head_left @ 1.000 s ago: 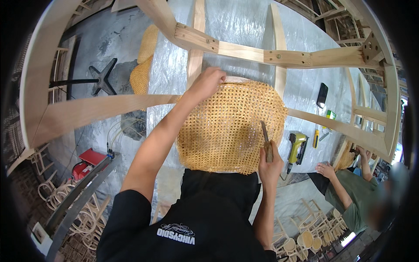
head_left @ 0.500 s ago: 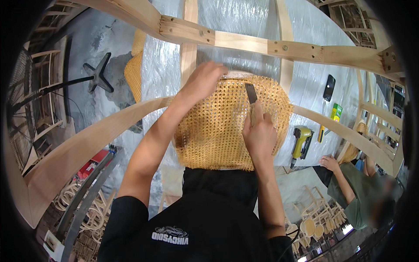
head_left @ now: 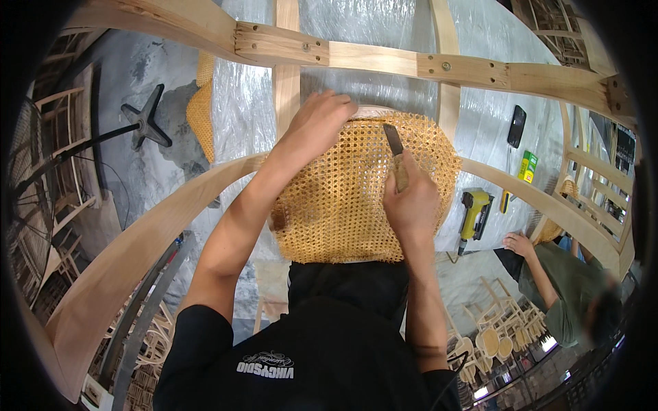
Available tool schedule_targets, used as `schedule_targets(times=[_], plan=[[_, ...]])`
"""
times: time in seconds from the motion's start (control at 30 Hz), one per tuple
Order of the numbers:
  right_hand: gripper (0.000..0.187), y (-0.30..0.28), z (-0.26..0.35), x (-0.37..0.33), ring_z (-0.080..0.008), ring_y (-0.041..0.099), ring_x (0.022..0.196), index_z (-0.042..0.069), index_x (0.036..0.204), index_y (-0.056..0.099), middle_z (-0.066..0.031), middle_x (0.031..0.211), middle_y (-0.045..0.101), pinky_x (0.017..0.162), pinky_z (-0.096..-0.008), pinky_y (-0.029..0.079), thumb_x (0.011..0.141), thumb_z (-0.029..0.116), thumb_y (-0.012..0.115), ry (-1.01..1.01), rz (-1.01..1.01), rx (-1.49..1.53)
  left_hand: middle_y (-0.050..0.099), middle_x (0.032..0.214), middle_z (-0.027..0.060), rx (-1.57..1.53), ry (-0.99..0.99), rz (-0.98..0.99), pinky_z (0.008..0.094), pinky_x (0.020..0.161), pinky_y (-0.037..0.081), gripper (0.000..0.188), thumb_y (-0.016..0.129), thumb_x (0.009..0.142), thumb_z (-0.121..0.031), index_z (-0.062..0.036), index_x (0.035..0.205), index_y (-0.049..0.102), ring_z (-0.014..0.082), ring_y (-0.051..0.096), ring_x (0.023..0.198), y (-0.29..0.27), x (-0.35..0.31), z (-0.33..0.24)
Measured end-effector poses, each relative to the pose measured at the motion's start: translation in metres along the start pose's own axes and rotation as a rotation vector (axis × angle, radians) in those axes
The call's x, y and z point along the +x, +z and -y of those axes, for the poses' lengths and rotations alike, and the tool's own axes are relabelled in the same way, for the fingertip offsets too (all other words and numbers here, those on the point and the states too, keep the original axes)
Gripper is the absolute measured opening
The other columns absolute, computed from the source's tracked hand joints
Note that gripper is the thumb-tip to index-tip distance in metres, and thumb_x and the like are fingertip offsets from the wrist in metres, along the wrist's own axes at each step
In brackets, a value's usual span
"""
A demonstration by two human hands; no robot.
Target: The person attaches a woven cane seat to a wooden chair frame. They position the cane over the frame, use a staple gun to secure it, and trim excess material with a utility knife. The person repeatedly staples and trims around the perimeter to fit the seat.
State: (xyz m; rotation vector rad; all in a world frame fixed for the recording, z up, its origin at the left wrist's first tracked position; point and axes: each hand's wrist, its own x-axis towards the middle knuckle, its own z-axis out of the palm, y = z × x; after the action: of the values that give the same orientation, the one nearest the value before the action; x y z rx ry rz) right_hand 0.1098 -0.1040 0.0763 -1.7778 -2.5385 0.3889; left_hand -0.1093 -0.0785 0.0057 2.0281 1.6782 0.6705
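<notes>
A person's left hand (head_left: 317, 125) presses curled fingers on the far edge of a round, golden woven-cane seat panel (head_left: 349, 195) resting in their lap. Their right hand (head_left: 411, 202) grips a wooden-handled flat metal chisel (head_left: 395, 152), blade on the cane.

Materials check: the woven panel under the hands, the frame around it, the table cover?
Woven panel: looks like natural cane, golden, open mesh weave. Frame: pale bare wood, grain and screw heads visible, apparently unfinished. Table cover: seems clear plastic sheeting, wrinkled and glossy. Tool in the right hand: metal blade, wooden-looking handle.
</notes>
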Motion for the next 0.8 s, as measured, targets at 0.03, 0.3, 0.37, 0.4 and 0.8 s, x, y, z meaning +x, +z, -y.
schedule_targets(times=[0.03, 0.3, 0.37, 0.4, 0.8], plan=[[0.043, -0.002, -0.004, 0.003, -0.0375, 0.068, 0.063, 0.007, 0.134, 0.054, -0.0214, 0.082, 0.064, 0.052, -0.0478, 0.055, 0.094, 0.02, 0.062, -0.025, -0.018, 0.046, 0.068, 0.109, 0.0156, 0.004, -0.028, 0.037, 0.0476, 0.094, 0.047, 0.04, 0.054, 0.075, 0.016, 0.0004, 0.11, 0.068, 0.0372, 0.061, 0.104, -0.002, 0.0, -0.001], [0.046, -0.004, 0.03, 0.002, -0.0336, 0.069, 0.059, 0.0, 0.136, 0.052, -0.0212, 0.08, 0.064, 0.049, -0.043, 0.056, 0.093, 0.015, 0.059, 0.052, 0.149, -0.26, 0.066, 0.116, 0.0172, 0.085, -0.08, 0.166, 0.0507, 0.096, 0.047, 0.039, 0.071, 0.083, -0.008, -0.0033, 0.121, 0.064, 0.036, 0.06, 0.111, -0.004, 0.017, -0.012], [0.043, -0.006, 0.031, 0.006, -0.0342, 0.069, 0.058, 0.0, 0.132, 0.054, -0.021, 0.079, 0.064, 0.049, -0.0431, 0.056, 0.092, 0.014, 0.06, 0.035, 0.116, -0.233, 0.065, 0.119, 0.0183, 0.081, -0.059, 0.135, 0.0514, 0.096, 0.047, 0.048, 0.075, 0.083, -0.017, -0.0045, 0.127, 0.061, 0.037, 0.06, 0.112, 0.004, 0.018, -0.012], [0.041, -0.008, 0.031, 0.009, -0.0344, 0.069, 0.058, 0.0, 0.13, 0.055, -0.0209, 0.078, 0.064, 0.049, -0.0431, 0.056, 0.091, 0.013, 0.06, 0.021, 0.097, -0.22, 0.065, 0.12, 0.0188, 0.085, -0.063, 0.136, 0.0511, 0.096, 0.048, 0.052, 0.077, 0.083, -0.021, -0.0049, 0.13, 0.06, 0.0378, 0.06, 0.113, 0.008, 0.018, -0.012], [0.02, -0.011, 0.051, 0.021, -0.0377, 0.071, 0.062, -0.001, 0.104, 0.057, -0.0241, 0.073, 0.066, 0.051, -0.0443, 0.057, 0.087, 0.008, 0.062, 0.09, 0.098, -0.179, 0.071, 0.101, 0.0191, 0.006, -0.096, 0.258, 0.0502, 0.081, 0.057, 0.041, 0.075, 0.084, -0.031, -0.0054, 0.115, 0.066, 0.0384, 0.07, 0.095, 0.037, 0.046, -0.01]])
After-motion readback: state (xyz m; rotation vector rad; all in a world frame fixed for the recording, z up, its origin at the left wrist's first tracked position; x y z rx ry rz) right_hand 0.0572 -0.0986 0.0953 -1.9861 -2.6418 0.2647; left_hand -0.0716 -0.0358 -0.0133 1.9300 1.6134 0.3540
